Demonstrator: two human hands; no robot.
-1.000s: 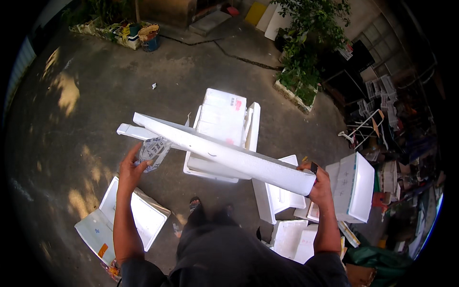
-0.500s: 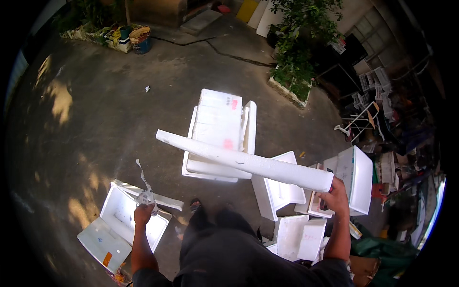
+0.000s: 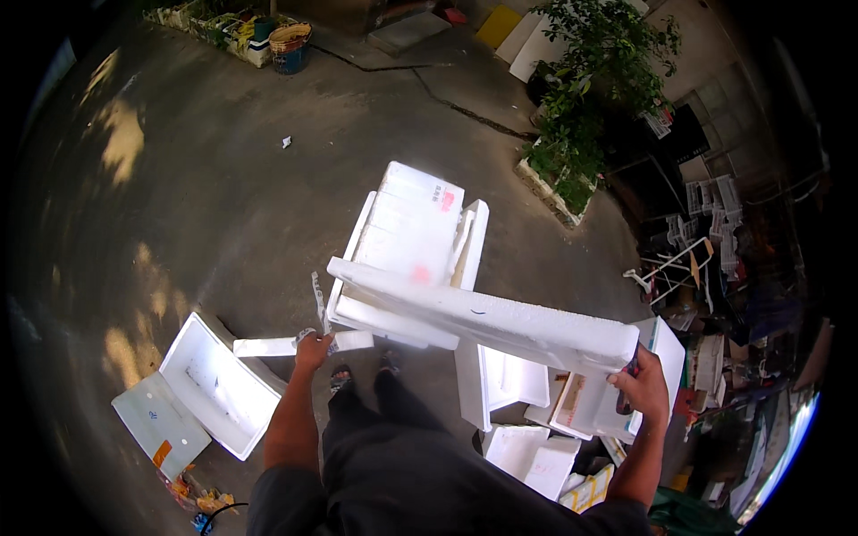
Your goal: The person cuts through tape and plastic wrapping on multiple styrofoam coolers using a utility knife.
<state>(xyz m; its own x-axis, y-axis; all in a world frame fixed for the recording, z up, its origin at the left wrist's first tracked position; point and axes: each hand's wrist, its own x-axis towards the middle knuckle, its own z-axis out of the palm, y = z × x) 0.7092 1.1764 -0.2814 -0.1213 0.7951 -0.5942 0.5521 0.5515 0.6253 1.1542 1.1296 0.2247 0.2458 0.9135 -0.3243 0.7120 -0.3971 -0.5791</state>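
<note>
A long white foam lid (image 3: 487, 314) is held up on edge before me, its right end in the grip of my right hand (image 3: 647, 386). A dark tool handle with some red (image 3: 625, 400) also shows in that hand; its kind I cannot make out. My left hand (image 3: 312, 351) is closed on a crumpled strip of clear printed tape (image 3: 319, 302), whose loose end sticks up. Behind that hand lies a narrow white foam piece (image 3: 262, 347). Beyond the held lid, a white foam box (image 3: 407, 219) sits among other foam pieces, partly hidden by the lid.
An open foam box (image 3: 214, 389) and a greyish lid (image 3: 161, 427) lie at the left. Several foam boxes (image 3: 505, 380) crowd the right. Farther off are a planter (image 3: 554, 192), a folding metal frame (image 3: 675, 268) and a blue bucket (image 3: 289, 55).
My left hand has moved right and up with the tape, toward the middle. The held lid has shifted slightly right and lower, showing more of its broad face. My view has turned somewhat.
</note>
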